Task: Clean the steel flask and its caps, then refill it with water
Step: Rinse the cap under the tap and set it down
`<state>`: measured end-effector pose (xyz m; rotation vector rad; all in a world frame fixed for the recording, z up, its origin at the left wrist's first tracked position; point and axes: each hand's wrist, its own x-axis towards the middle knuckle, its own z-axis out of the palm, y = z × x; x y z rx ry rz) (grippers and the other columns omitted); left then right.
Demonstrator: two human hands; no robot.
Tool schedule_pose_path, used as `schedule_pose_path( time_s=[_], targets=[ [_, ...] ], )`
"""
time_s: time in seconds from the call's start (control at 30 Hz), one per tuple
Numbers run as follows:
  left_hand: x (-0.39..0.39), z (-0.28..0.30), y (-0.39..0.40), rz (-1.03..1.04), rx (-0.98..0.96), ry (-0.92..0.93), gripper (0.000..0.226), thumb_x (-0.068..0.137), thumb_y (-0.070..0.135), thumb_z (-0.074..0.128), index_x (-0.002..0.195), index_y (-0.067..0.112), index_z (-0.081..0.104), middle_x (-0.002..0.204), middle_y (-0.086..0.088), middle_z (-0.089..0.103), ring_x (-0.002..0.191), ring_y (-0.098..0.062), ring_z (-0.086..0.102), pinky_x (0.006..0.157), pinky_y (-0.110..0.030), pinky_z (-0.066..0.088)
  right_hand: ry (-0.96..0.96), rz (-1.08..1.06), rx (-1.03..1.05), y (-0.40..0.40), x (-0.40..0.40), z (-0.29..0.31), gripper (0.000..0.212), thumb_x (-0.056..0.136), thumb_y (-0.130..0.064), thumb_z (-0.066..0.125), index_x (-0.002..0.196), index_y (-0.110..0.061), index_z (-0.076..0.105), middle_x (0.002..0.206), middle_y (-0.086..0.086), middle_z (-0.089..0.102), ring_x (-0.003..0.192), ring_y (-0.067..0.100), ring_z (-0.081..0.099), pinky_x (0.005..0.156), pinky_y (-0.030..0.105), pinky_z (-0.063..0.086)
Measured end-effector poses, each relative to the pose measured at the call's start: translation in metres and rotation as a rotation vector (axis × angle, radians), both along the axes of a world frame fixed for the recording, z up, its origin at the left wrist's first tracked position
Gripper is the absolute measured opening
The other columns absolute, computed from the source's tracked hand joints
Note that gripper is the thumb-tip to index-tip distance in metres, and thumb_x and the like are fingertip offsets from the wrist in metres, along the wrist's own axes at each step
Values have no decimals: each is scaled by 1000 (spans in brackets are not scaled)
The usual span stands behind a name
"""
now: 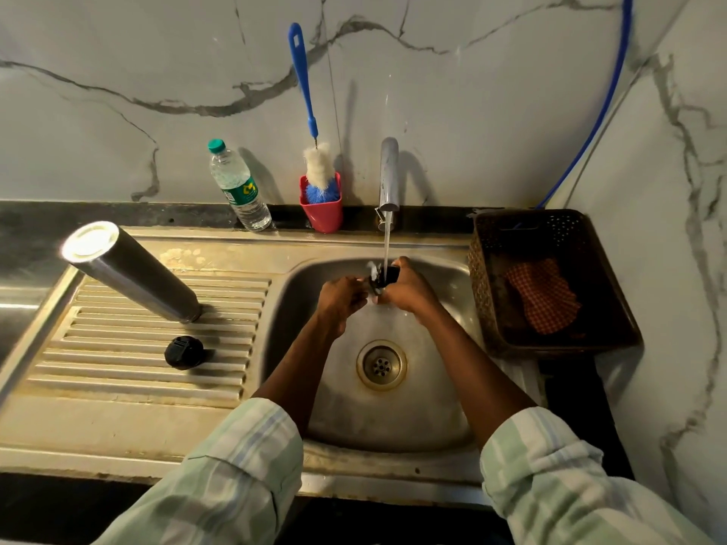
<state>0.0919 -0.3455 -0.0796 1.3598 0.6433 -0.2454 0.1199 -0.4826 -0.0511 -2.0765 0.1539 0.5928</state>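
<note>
The steel flask (pixel 133 271) stands upside down on the ribbed drainboard (pixel 118 363), left of the sink basin (pixel 425 407). In front of it on the ribs lies a round black cap (pixel 184 352). Over the basin, both hands meet under the running water from the tap (pixel 389 175). My right hand (pixel 407 289) grips a second small black cap (pixel 387 276) in the stream. The curled fingers of my left hand (pixel 340 300) touch the same cap from the left. Part of this cap is hidden by my fingers.
A plastic water bottle (pixel 238 186) and a red cup (pixel 322 208) holding a blue-handled bottle brush (pixel 310 123) stand against the marble wall. A brown basket (pixel 582 230) with a checked cloth (pixel 545 297) sits right of the basin. A blue hose (pixel 606 100) runs down the wall.
</note>
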Motion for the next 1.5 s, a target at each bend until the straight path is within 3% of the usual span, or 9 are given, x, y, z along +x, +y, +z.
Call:
schedule_pose_path(
  time_s=[0.33,0.57,0.73,0.87,1.07,1.17,1.33,1.43,1.5],
  targets=[
    [0,2,5,39,2,28,16,97,11,52,98,9,68,103,-16,70,94,-25,66,91,-37,55,167,-69,241,-6,5,3,62,73,-6,81,126,-14,49,114,9,62,93,19,62,73,28,55],
    [6,5,1,-24,-44,-33,15,95,13,59,104,8,70,101,-13,73,96,-25,69,82,-31,57,598,-384,573,-4,-2,-5,56,85,-50,65,115,-2,62,97,18,68,73,25,67,61,31,57],
    [8,11,-1,-86,-28,-97,15,92,3,63,105,1,71,103,-15,73,91,-23,71,75,-27,58,771,-592,845,-4,-4,-15,57,91,-50,57,119,-1,62,90,16,68,70,25,67,48,29,57],
    [16,14,-4,-129,176,-165,17,91,-4,61,101,4,71,99,-12,72,92,-23,68,81,-32,57,753,-654,941,-2,-6,-17,54,93,-43,58,122,1,59,100,21,66,84,33,66,47,32,57],
    [54,49,-6,-280,250,-244,63,95,-11,38,154,11,29,155,-7,39,140,-22,41,110,-34,42,597,-574,880,-6,-7,-13,33,91,-22,63,116,-2,55,102,21,61,92,36,63,78,40,56],
    [69,64,-13,-371,303,-220,47,99,-6,36,145,3,42,120,-4,60,102,-13,59,79,-18,52,491,-474,675,-6,-10,-12,39,88,-23,67,120,-5,55,96,15,62,81,27,62,67,33,53],
    [82,72,-22,-456,499,-223,31,105,9,37,129,-1,54,77,4,51,61,-5,44,47,-13,37,274,-443,503,-10,-14,-17,48,81,-21,76,124,-9,57,100,11,68,80,20,64,70,32,56],
    [83,75,-12,-587,588,-216,39,103,1,35,139,0,49,91,7,55,76,-3,50,64,-17,46,148,-423,433,-10,-17,-19,60,74,-17,83,126,-13,53,116,8,64,94,21,64,67,30,57],
    [74,75,-8,-633,604,-246,60,96,-13,35,151,10,35,130,-6,56,111,-17,55,93,-28,48,69,-398,353,-6,-16,-21,64,70,-22,85,127,-15,56,121,6,62,103,24,63,75,34,58]
  ],
)
